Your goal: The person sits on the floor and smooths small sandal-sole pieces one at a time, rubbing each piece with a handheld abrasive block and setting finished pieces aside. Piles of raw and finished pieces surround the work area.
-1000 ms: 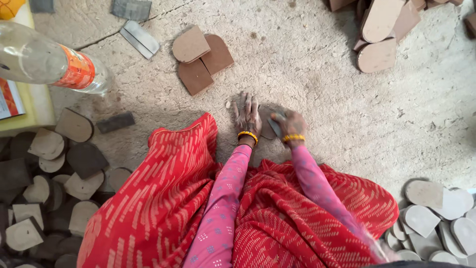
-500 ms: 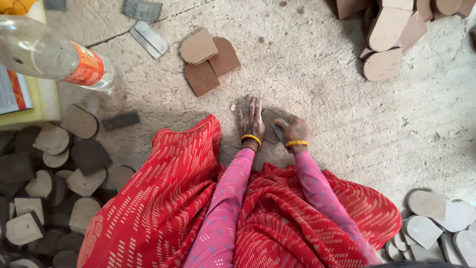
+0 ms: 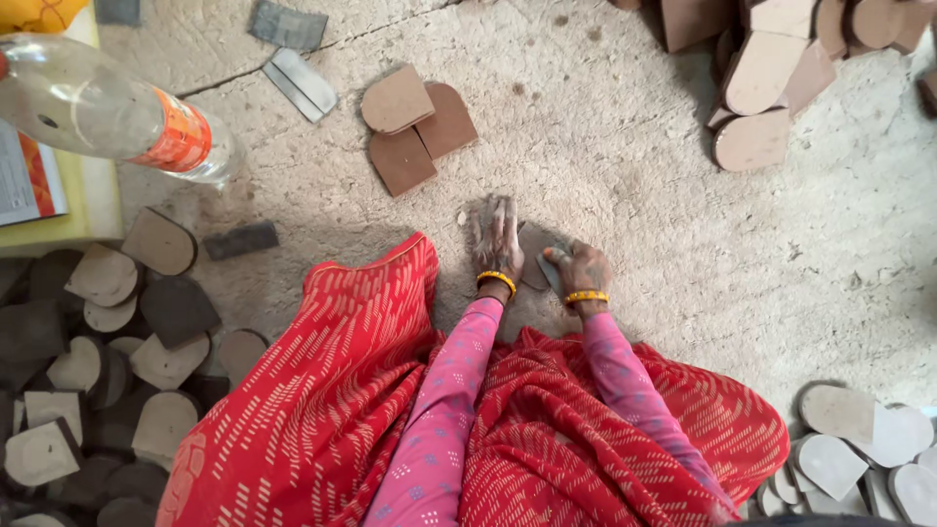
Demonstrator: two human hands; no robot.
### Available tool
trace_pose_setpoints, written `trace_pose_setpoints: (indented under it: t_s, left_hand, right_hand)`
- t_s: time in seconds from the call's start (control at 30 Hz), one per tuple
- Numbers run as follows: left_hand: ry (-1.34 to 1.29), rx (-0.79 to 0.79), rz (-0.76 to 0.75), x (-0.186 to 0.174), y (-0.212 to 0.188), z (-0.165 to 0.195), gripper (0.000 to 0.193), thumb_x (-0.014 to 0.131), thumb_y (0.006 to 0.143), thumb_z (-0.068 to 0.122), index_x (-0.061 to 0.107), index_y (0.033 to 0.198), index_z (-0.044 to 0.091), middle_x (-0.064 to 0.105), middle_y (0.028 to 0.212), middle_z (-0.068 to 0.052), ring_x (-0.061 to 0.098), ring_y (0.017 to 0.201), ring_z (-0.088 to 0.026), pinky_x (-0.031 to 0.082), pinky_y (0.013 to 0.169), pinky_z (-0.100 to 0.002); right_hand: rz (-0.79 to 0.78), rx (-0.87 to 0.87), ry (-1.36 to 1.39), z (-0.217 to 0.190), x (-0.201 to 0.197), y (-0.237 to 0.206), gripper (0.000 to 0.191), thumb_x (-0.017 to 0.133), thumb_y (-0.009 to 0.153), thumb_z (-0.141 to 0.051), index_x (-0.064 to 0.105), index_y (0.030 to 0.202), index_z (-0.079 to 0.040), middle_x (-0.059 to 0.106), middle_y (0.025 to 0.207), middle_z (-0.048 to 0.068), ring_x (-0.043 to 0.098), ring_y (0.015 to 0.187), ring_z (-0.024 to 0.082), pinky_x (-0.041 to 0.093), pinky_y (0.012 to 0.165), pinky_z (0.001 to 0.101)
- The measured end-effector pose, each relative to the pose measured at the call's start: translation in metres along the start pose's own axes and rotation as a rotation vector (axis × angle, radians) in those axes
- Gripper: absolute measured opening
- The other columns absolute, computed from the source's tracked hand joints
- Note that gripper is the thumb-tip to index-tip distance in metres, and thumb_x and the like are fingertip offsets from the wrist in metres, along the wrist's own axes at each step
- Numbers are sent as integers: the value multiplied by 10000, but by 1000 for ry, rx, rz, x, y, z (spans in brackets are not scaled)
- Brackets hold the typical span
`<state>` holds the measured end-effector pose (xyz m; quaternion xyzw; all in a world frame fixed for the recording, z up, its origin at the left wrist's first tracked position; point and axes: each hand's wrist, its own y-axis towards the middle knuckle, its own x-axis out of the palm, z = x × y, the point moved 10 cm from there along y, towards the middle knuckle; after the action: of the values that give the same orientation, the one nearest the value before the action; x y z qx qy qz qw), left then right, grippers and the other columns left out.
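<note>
Two hands work one flat brown heel piece (image 3: pixel 533 256) on the floor (image 3: pixel 634 224), just below three stacked pieces (image 3: pixel 418 125): left hand (image 3: pixel 498 239) pressing with fingers spread, right hand (image 3: pixel 578 270) pinching a grey scrap (image 3: pixel 551 276); the piece looks thin, stiff, light, best gripped by its edges.

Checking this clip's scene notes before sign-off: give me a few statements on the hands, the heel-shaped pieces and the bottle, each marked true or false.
1. The left hand lies flat, pressing a dark heel-shaped piece to the floor. True.
2. The right hand is raised, empty, well away from that piece. False: it is at the piece's edge, fingers curled on a small grey thing.
3. A clear plastic bottle lies on its side at upper left. True.
4. The three brown pieces ahead of the hands stand upright. False: they lie flat, overlapping.
</note>
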<state>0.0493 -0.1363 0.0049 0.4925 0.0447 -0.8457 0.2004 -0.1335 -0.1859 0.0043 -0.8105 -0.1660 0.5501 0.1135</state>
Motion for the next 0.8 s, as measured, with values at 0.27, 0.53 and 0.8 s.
trace_pose_setpoints:
  t_s: [0.27,0.53,0.8]
  left_hand:
    - [-29,-6,47,-9,8,4,628,500,928,144,408,1544,59,470,1520,-136,353,1527,-294,182,1281,-579]
    - [-24,-23,30,5,1,-3,598,497,956,125,403,1543,64,480,1529,-139,370,1522,-297,158,1291,-572]
    - [-24,-19,22,-9,9,4,660,515,898,134,400,1545,76,459,1519,-127,369,1520,-296,145,1277,-580]
  right_hand:
    - [88,-93,46,-61,-5,44,487,785,762,-599,749,820,-117,718,821,186,680,791,394,532,688,519]
    - [-31,144,1,14,-3,-2,520,782,793,-619,714,754,-105,712,767,149,693,716,323,536,667,502]
    - [42,-131,37,-70,6,49,383,726,800,-589,795,856,-217,727,821,115,716,783,338,560,691,480]
